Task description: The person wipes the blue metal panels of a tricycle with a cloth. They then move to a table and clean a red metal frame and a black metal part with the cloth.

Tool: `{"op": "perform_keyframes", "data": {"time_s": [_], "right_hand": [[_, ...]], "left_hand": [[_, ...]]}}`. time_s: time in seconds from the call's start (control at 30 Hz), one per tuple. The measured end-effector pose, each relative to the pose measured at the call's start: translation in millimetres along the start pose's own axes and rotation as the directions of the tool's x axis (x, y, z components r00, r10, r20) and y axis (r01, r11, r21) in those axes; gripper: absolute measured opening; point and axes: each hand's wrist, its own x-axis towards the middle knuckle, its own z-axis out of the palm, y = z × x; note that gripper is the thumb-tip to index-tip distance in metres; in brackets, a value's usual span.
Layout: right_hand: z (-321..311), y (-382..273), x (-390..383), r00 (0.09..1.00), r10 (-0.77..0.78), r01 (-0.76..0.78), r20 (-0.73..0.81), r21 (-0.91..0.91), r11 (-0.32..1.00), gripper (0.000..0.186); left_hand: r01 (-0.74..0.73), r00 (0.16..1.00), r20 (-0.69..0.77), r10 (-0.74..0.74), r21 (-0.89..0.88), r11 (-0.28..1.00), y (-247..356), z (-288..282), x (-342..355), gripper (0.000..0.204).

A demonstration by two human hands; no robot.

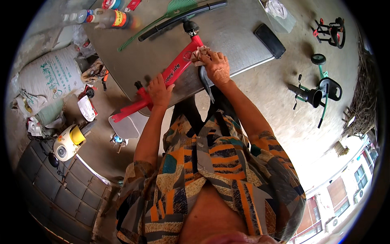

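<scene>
A red children's bike frame (177, 68) lies slantwise over the near edge of the grey table, its rear end pointing down to the left. At its upper end are a black stem and a long black handlebar (178, 23), and a dark curved fork (205, 83) hangs by the table edge. My left hand (160, 92) is closed around the frame near the seat tube. In my right hand (217, 67) is a crumpled pale cloth (199, 55), pressed against the frame close to the head tube.
On the table (239, 34) lie a black case (269, 40), a green fly swatter (175, 9) and several bottles (115, 18). A white sack (50, 76) leans at the left. A grey stool (129, 124) stands below the frame. Small ride-on bikes (323, 87) stand on the floor at right.
</scene>
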Motion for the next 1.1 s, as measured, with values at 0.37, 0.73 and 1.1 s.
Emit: {"op": "perform_keyframes", "data": {"time_s": [0.37,0.73,1.1], "right_hand": [[48,38,83,0.989,0.146,-0.144,-0.001,0.138,0.98,0.018],[-44,43,-25,0.871,-0.38,0.359,0.311,0.123,0.925,0.031],[-27,53,-5,0.925,-0.261,0.248,0.274,0.083,0.965,0.041]], "left_hand": [[0.036,0.999,-0.036,-0.039,-0.085,0.996,-8,7,15,0.075],[0.058,0.994,-0.08,-0.072,-0.171,0.984,-10,19,11,0.078],[0.075,0.996,-0.024,-0.08,-0.168,0.983,-16,23,15,0.078]]}}
